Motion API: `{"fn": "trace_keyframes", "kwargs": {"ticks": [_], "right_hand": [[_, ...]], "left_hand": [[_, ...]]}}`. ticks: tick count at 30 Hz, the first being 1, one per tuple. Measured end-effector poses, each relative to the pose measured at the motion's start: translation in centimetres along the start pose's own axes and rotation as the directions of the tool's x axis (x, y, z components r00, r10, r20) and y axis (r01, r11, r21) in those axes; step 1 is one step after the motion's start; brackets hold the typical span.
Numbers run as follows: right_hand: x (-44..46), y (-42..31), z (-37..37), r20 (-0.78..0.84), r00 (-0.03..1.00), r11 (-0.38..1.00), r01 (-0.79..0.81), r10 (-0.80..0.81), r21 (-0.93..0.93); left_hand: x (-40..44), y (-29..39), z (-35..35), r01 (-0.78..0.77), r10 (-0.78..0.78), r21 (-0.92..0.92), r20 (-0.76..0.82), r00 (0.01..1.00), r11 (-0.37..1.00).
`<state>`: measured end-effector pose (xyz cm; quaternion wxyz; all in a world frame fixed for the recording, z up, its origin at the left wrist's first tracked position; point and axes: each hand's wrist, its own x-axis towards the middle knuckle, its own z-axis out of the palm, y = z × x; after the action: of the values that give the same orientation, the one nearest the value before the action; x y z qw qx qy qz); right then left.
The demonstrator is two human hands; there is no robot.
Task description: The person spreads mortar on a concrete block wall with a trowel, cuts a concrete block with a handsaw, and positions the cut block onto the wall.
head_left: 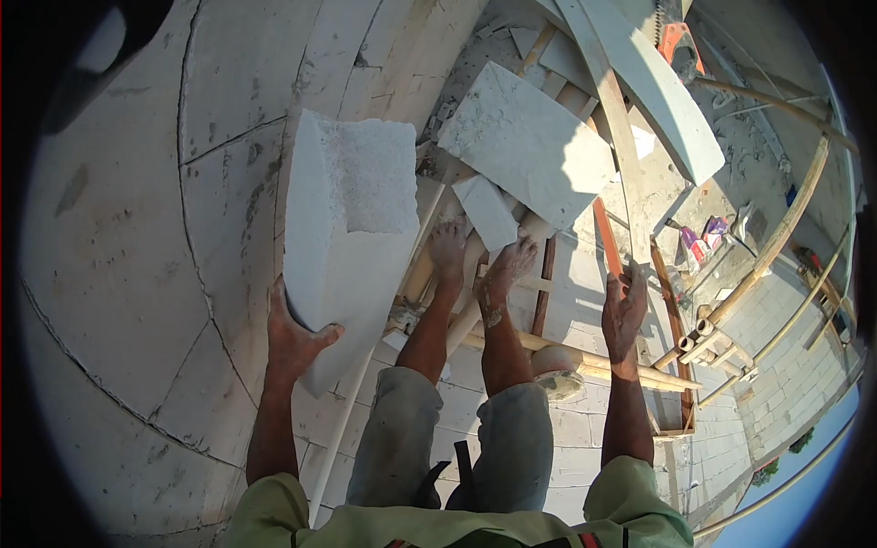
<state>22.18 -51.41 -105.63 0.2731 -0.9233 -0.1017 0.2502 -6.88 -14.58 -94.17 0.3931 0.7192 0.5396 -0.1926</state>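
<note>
Wall [119,247] rises at left; just beside it sits the pale block [352,256], likely weighty, stiff and chip-prone, best held low by both sides. The left hand [297,338] clasps its lower edge, fingers spread, forearm reaching forward; the right hand [625,312], also extended, curls near an orange-red strip [607,237], its grip unclear.

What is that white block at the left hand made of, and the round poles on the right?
White block: probably aerated concrete; pale and matte, with a rough, grainy notch, though stone is possible.
Round poles: likely bamboo, tan and fairly smooth, since some cut ends look hollow.
</note>
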Motion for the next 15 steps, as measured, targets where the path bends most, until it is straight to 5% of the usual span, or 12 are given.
{"fn": "trace_keyframes", "kwargs": {"ticks": [6,9,11,15], "right_hand": [[0.5,1.0,1.1,0.037,0.999,0.999,-0.026,0.025,0.021],[2.4,-0.5,1.7,0.102,0.993,0.999,-0.053,0.052,0.007],[3.3,-2.3,3.1,0.233,0.972,0.979,-0.074,0.028,0.190],[4.1,-3.9,8.1,0.514,0.853,0.759,-0.392,0.089,0.520]], "left_hand": [[0.7,0.3,0.5,0.101,-0.101,0.002,0.023,0.995,0.995],[2.1,1.0,0.5,0.029,-0.027,-0.016,0.084,0.996,0.999],[3.6,1.9,0.7,0.061,-0.042,-0.095,0.192,0.981,0.994],[7.2,3.5,1.7,-0.050,0.079,-0.118,0.257,0.963,0.992]]}}
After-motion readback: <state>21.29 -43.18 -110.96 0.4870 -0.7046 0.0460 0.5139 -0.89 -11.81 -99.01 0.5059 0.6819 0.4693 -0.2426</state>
